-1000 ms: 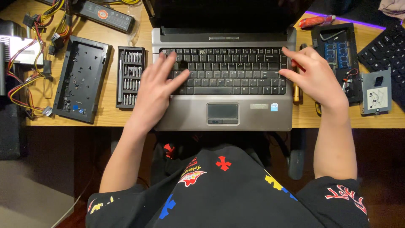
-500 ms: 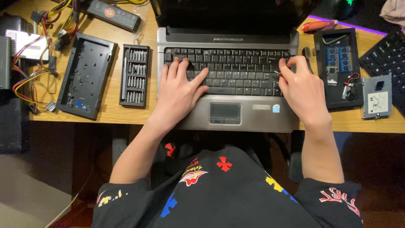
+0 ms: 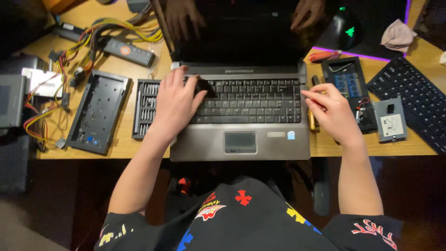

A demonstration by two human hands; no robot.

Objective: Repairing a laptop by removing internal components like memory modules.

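Since the earlier frame, our left hand (image 3: 175, 104) has slid up to the keyboard's upper left corner, and our right hand (image 3: 332, 111) has shifted off the keys to the laptop's right edge. Nearest us, the grey laptop (image 3: 239, 139) sits at the front edge of the bench (image 3: 367, 149), its palm rest bare. Our left hand lies open, fingers spread, flat on the left keys. Our right hand is loosely curled, fingertips (image 3: 310, 95) touching the laptop's right rim; we cannot tell whether it pinches anything. Just left lies a screwdriver bit set (image 3: 145, 109), then a black drive tray (image 3: 98, 111). Further right lie a metal bracket (image 3: 390, 120) and spare keyboard (image 3: 416, 100). Beyond the dark screen, another person's hands (image 3: 186, 16) rest.
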